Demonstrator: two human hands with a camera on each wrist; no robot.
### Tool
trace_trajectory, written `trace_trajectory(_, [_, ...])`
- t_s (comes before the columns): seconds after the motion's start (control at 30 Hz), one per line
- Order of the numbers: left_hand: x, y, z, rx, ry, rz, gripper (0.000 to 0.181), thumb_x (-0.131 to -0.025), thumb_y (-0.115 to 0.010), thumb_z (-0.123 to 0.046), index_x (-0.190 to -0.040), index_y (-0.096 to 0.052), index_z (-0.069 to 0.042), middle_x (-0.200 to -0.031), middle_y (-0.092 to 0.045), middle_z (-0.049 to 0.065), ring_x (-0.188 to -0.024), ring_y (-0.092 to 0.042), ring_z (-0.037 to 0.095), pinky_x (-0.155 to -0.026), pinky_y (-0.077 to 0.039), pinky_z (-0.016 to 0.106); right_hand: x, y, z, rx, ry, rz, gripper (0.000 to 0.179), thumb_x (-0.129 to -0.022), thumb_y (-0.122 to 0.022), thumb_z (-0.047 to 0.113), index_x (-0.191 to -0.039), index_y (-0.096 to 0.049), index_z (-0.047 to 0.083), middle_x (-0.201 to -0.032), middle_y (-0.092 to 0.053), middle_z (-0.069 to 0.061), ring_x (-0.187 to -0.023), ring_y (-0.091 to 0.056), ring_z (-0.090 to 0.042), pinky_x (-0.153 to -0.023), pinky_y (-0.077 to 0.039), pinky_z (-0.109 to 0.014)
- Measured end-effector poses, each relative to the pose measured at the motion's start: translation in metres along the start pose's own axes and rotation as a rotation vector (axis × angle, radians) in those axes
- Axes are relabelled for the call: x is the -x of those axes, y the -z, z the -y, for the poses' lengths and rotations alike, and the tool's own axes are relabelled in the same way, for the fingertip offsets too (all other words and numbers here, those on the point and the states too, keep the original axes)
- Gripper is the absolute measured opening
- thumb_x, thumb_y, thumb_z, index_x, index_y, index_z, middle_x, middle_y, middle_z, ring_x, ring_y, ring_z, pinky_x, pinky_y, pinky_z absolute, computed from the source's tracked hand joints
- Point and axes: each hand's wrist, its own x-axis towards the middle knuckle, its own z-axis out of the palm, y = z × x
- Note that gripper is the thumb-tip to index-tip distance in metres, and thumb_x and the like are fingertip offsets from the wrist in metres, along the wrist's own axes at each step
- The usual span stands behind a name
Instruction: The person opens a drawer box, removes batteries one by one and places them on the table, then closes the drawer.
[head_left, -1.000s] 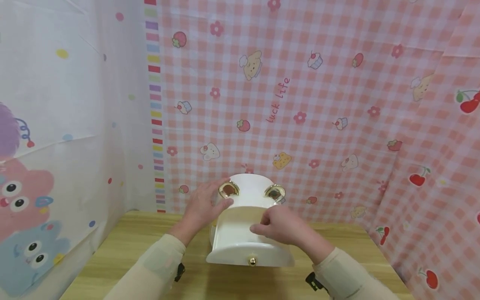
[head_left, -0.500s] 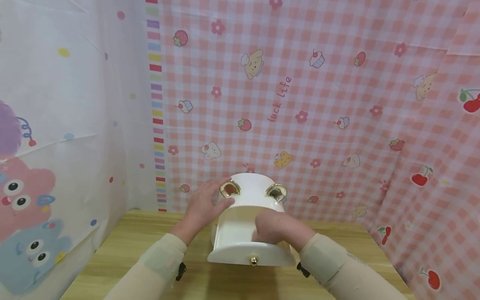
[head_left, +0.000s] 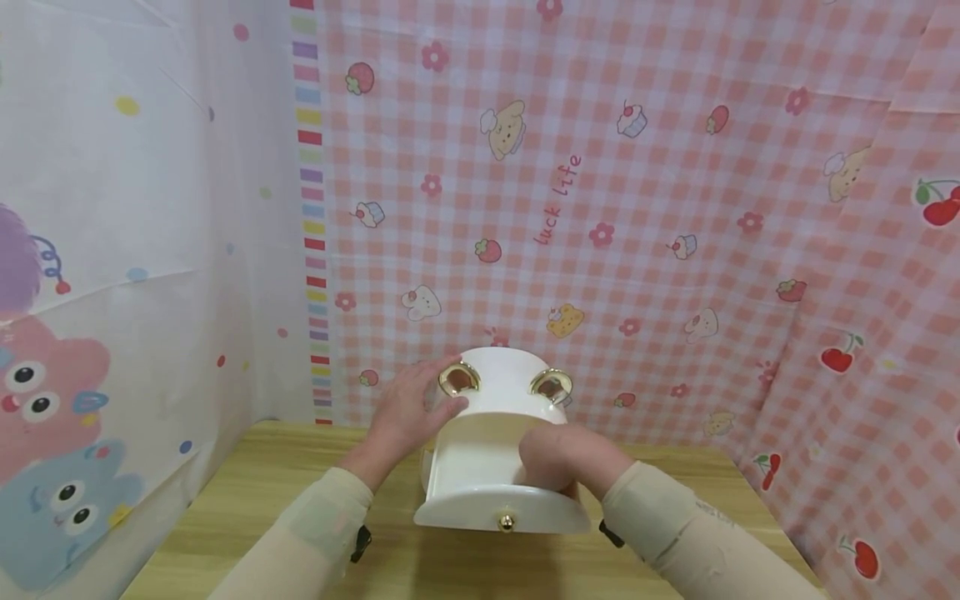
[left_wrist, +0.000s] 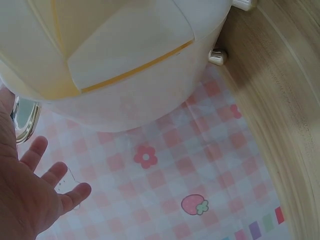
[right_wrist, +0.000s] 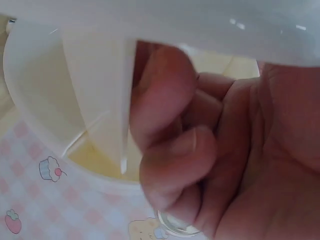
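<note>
A white rounded box with gold ring handles stands on the table, its drawer pulled out toward me. A gold knob sits on the curved drawer front. My left hand rests against the box's left side near one gold ring, fingers spread, thumb at the top edge. My right hand reaches down into the drawer's right part. In the right wrist view its fingers are curled beside a pale upright panel. I cannot tell whether they pinch anything, as the fingertips are partly hidden.
The box stands on a wood-grain table. A pink checked cloth hangs behind it and along the right. On the left hangs a white cloth with cartoon figures. Small gold feet show under the box.
My right hand has gone from above the drawer down into it, then shifted slightly right. The left hand and the box have stayed in place.
</note>
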Motion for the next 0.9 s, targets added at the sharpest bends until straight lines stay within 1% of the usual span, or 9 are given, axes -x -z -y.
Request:
trace_trajectory(0.1, [0.0,0.0,0.0,0.01,0.005,-0.001,0.064,-0.095,-0.082,-0.037,-0.153,-0.059,-0.024,-0.151,-0.066,0.009,-0.139,-0.059,0.039,-0.116,-0.047,0.062,-0.003,0.002,-0.001,-0.016,0.081,0.024,0.052,-0.104,-0.062,0.018,-0.053,-0.052,0.013,-0.048,-0.052,0.004,-0.044,-0.047,-0.009,-0.048,-0.034,-0.023])
trace_trajectory(0.2, [0.0,0.0,0.0,0.008,0.002,-0.005,0.064,-0.095,-0.082,-0.038,-0.153,-0.059,-0.024,-0.15,-0.066,0.009,-0.139,-0.059,0.039,-0.115,-0.047,0.062,-0.005,0.005,-0.001,-0.082,0.164,0.039,0.051,-0.1,-0.061,0.01,-0.051,-0.047,0.015,-0.046,-0.043,0.007,-0.044,-0.038,-0.008,-0.046,-0.027,-0.024])
trace_trajectory(0.27, [0.0,0.0,0.0,0.006,0.0,-0.006,0.064,-0.095,-0.082,-0.038,-0.153,-0.059,-0.025,-0.15,-0.066,0.009,-0.139,-0.059,0.038,-0.115,-0.047,0.062,-0.007,0.006,-0.001,-0.122,0.204,0.049,0.05,-0.096,-0.061,0.005,-0.051,-0.044,0.017,-0.046,-0.04,0.009,-0.044,-0.035,-0.007,-0.046,-0.025,-0.023])
trace_trajectory(0.33, [0.0,0.0,0.0,0.006,0.006,0.0,0.064,-0.095,-0.081,-0.039,-0.153,-0.058,-0.026,-0.15,-0.066,0.009,-0.14,-0.059,0.039,-0.115,-0.047,0.062,-0.009,0.007,0.001,-0.15,0.229,0.061,0.051,-0.095,-0.061,0.004,-0.051,-0.041,0.019,-0.046,-0.037,0.01,-0.043,-0.033,-0.006,-0.045,-0.024,-0.023])
trace_trajectory(0.43, [0.001,0.001,-0.001,0.009,0.02,0.014,0.064,-0.096,-0.08,-0.04,-0.154,-0.057,-0.027,-0.152,-0.065,0.009,-0.142,-0.057,0.04,-0.116,-0.045,0.064,-0.012,0.008,0.005,-0.136,0.258,0.077,0.051,-0.095,-0.06,0.004,-0.05,-0.039,0.02,-0.045,-0.036,0.01,-0.042,-0.034,-0.005,-0.044,-0.025,-0.022])
trace_trajectory(0.57, [0.001,0.001,-0.001,0.017,0.033,0.026,0.064,-0.096,-0.079,-0.041,-0.155,-0.057,-0.029,-0.154,-0.063,0.009,-0.144,-0.055,0.04,-0.117,-0.044,0.065,-0.015,0.008,0.009,-0.135,0.258,0.112,0.052,-0.097,-0.06,0.005,-0.051,-0.041,0.019,-0.045,-0.036,0.009,-0.04,-0.034,-0.006,-0.043,-0.026,-0.022])
trace_trajectory(0.67, [0.001,0.001,-0.001,0.022,0.036,0.026,0.064,-0.096,-0.079,-0.041,-0.155,-0.056,-0.029,-0.153,-0.064,0.009,-0.143,-0.056,0.039,-0.116,-0.045,0.064,-0.017,0.008,0.011,-0.134,0.225,0.13,0.051,-0.098,-0.059,0.007,-0.051,-0.042,0.018,-0.045,-0.037,0.007,-0.038,-0.035,-0.007,-0.041,-0.027,-0.023])
trace_trajectory(0.8, [0.001,0.001,-0.001,0.02,0.038,0.019,0.064,-0.096,-0.08,-0.041,-0.154,-0.057,-0.029,-0.152,-0.065,0.01,-0.142,-0.057,0.04,-0.116,-0.045,0.065,-0.021,0.007,0.015,-0.102,0.181,0.132,0.052,-0.101,-0.057,0.011,-0.05,-0.045,0.016,-0.043,-0.041,0.004,-0.037,-0.039,-0.01,-0.04,-0.031,-0.024])
trace_trajectory(0.9, [0.001,0.0,0.0,0.018,0.038,0.016,0.064,-0.095,-0.08,-0.041,-0.154,-0.058,-0.03,-0.152,-0.064,0.009,-0.142,-0.057,0.04,-0.115,-0.046,0.064,-0.024,0.007,0.018,-0.087,0.145,0.143,0.054,-0.102,-0.057,0.015,-0.049,-0.045,0.015,-0.043,-0.041,0.002,-0.036,-0.04,-0.011,-0.04,-0.031,-0.025])
